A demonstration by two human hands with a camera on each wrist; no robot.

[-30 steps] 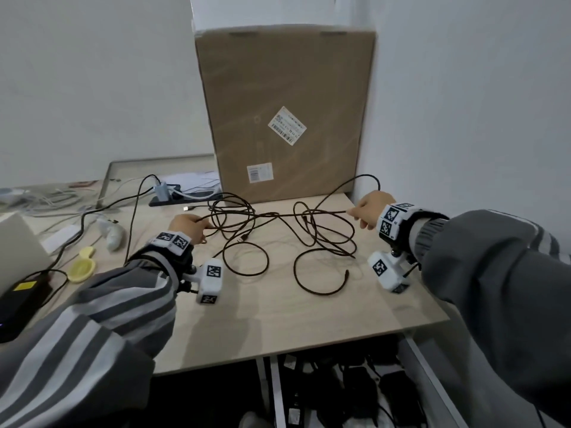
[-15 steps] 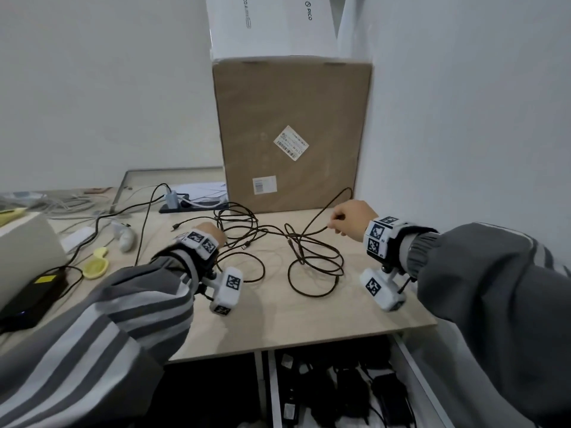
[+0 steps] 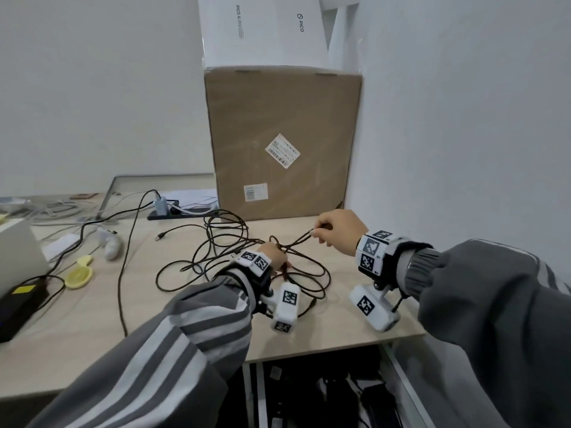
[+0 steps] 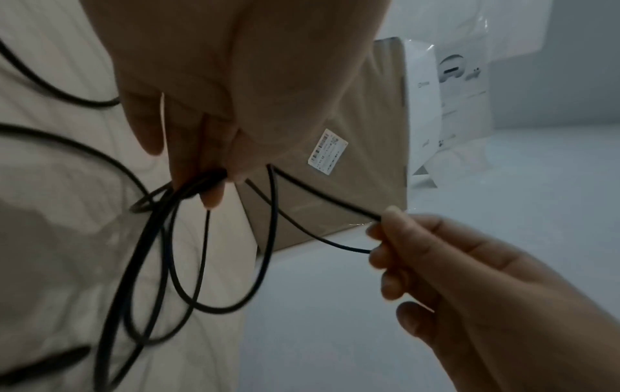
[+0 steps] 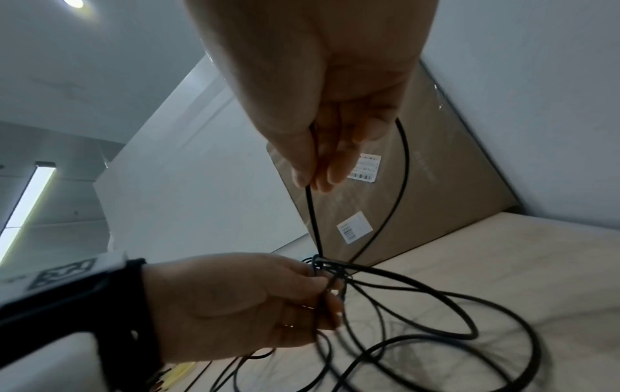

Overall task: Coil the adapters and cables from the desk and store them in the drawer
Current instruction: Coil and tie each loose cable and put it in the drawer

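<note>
A long thin black cable [image 3: 216, 242] lies in tangled loops on the light wooden desk [image 3: 92, 319]. My left hand [image 3: 273, 256] grips several gathered loops of it just above the desk; the left wrist view shows the loops [image 4: 198, 185] bunched between thumb and fingers. My right hand [image 3: 336, 231] is raised to the right and pinches a strand that runs back to the left hand. The right wrist view shows that strand [image 5: 313, 220] coming out between thumb and fingertip. Below the desk edge an open drawer [image 3: 324, 393] holds dark adapters.
A tall brown cardboard box [image 3: 282, 143] stands at the back against the right wall, with a white box [image 3: 262, 29] on top. At the left are a power strip [image 3: 167, 208], other cables, a yellow item [image 3: 78, 273], a white object [image 3: 109, 244] and a black adapter [image 3: 18, 301].
My hands have come closer together. The right hand moved left toward the left hand, bringing a new loop in. The spread cable has drawn into a tighter bundle, and the head view has tilted upward.
</note>
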